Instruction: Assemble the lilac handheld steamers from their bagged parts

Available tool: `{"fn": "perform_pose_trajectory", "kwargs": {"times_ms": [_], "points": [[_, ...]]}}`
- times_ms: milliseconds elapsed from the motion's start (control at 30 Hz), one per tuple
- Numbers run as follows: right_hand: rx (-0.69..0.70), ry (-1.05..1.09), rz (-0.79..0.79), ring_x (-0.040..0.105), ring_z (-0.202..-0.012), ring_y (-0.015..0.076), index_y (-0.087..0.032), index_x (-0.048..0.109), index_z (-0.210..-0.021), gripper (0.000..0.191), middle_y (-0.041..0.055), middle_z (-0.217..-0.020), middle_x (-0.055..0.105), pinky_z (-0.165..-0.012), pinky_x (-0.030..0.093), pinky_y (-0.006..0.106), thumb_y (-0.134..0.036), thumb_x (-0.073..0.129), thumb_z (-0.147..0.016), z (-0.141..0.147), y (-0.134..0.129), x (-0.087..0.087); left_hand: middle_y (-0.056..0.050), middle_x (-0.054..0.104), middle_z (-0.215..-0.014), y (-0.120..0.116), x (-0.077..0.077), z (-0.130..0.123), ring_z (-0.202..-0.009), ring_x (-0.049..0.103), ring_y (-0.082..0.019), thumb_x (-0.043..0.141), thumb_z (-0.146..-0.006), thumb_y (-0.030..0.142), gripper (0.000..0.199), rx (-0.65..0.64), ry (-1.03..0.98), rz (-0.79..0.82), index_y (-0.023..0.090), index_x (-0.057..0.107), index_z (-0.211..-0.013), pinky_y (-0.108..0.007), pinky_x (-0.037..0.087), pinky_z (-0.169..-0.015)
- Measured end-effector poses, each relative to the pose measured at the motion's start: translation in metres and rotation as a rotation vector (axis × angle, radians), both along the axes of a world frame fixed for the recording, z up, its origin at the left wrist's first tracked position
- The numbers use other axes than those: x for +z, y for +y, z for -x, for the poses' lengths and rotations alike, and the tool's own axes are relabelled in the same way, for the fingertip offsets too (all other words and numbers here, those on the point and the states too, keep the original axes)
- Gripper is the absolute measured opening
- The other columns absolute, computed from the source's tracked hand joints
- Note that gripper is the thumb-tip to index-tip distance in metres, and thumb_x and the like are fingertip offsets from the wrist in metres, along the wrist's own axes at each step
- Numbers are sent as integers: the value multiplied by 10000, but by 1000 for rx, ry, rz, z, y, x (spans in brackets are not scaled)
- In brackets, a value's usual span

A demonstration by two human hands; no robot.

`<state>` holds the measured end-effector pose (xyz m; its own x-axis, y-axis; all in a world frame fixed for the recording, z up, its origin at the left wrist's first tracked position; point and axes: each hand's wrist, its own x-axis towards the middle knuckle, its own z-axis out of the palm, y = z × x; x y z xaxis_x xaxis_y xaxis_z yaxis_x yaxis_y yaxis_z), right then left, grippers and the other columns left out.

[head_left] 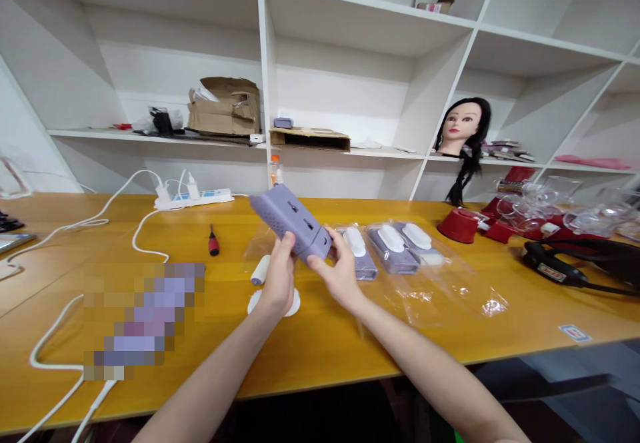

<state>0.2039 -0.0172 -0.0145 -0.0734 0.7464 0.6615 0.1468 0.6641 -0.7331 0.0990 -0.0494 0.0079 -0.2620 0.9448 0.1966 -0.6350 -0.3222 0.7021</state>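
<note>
A purple plastic box-shaped device (pixel 287 213), with two dark slots on its face and small holes along one side, is held tilted above the table. My left hand (pixel 281 266) is closed on its lower left edge. My right hand (pixel 341 271) grips its lower right end. Beneath my hands on the table are a small white cylinder with a purple end (pixel 261 271) and a round white piece (pixel 255 302), partly hidden by my left hand. To the right lie several similar purple devices (pixel 393 250) in clear plastic bags, with white oval pieces on top.
A red-handled screwdriver (pixel 213 242) lies left of my hands. A white power strip (pixel 200 198) with cables stands behind it. A pixelated phone-like object (pixel 155 316) is front left. Red cups (pixel 459 225) and black headgear (pixel 560 266) sit right. Shelves hold cardboard boxes (pixel 225 113) and a mannequin head (pixel 461 126).
</note>
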Motion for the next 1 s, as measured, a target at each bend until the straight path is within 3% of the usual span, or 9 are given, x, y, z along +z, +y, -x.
{"fn": "perform_pose_trajectory", "kwargs": {"times_ms": [133, 233, 333, 467, 567, 633, 700, 800, 1000], "points": [[422, 238, 458, 609, -572, 175, -167, 530, -989, 444, 67, -810, 633, -587, 521, 338, -532, 383, -785, -5, 2, 7, -16, 655, -903, 6, 5, 16, -770, 610, -142, 606, -756, 387, 240, -82, 77, -41, 201, 619, -907, -217, 441, -628], [770, 212, 799, 587, -459, 171, -145, 525, -1023, 628, 62, -666, 636, -494, 490, 305, -625, 173, -821, -7, 0, 8, -11, 653, -798, 14, 5, 26, -699, 598, -132, 720, -647, 304, 262, -78, 30, -5, 162, 622, -845, -223, 453, -634], [941, 146, 954, 614, -479, 184, -102, 556, -974, 837, 101, -641, 645, -472, 478, 279, -722, 26, -781, -7, -1, 9, -8, 654, -752, 21, 3, 31, -663, 599, -129, 736, -618, 303, 288, -78, -59, 90, 143, 626, -831, -242, 475, -661], [811, 149, 876, 673, -588, 195, -120, 552, -998, 773, 117, -766, 667, -510, 495, 260, -704, 79, -813, -9, -3, 13, -16, 672, -783, 25, 2, 32, -692, 610, -128, 683, -677, 257, 202, -22, -132, 104, 145, 642, -841, -238, 493, -681], [601, 156, 642, 681, -660, 186, -193, 488, -1091, 518, 89, -941, 652, -572, 528, 290, -619, 385, -814, -9, -6, 13, -21, 677, -840, 24, 4, 32, -751, 617, -127, 647, -710, 197, 169, 33, -165, 108, 150, 639, -871, -229, 498, -725], [459, 118, 452, 672, -746, 189, -222, 425, -1160, 574, 103, -1110, 595, -625, 545, 318, -501, 631, -703, -8, -7, 11, -24, 673, -857, 23, 6, 33, -770, 617, -128, 640, -719, 196, 177, 40, -157, 106, 152, 631, -891, -234, 498, -747], [371, 58, 316, 646, -852, 200, -225, 377, -1212, 710, 128, -1232, 514, -685, 550, 341, -389, 728, -616, -7, -9, 8, -20, 668, -863, 20, 7, 33, -776, 614, -127, 651, -714, 208, 201, 43, -139, 93, 157, 624, -906, -235, 494, -758], [388, 17, 279, 619, -887, 188, -219, 384, -1214, 622, 108, -1189, 530, -743, 542, 359, -306, 664, -666, -4, -11, 5, -9, 662, -847, 17, 7, 33, -763, 606, -121, 683, -687, 233, 232, 55, -116, 70, 163, 623, -901, -233, 486, -758], [476, 174, 415, 585, -761, 155, -227, 472, -1121, 464, 39, -992, 559, -675, 552, 351, -236, 583, -670, -4, -12, 9, -4, 657, -853, 13, 8, 30, -788, 591, -126, 712, -647, 241, 244, 82, -88, 38, 159, 631, -861, -231, 473, -749]]}}
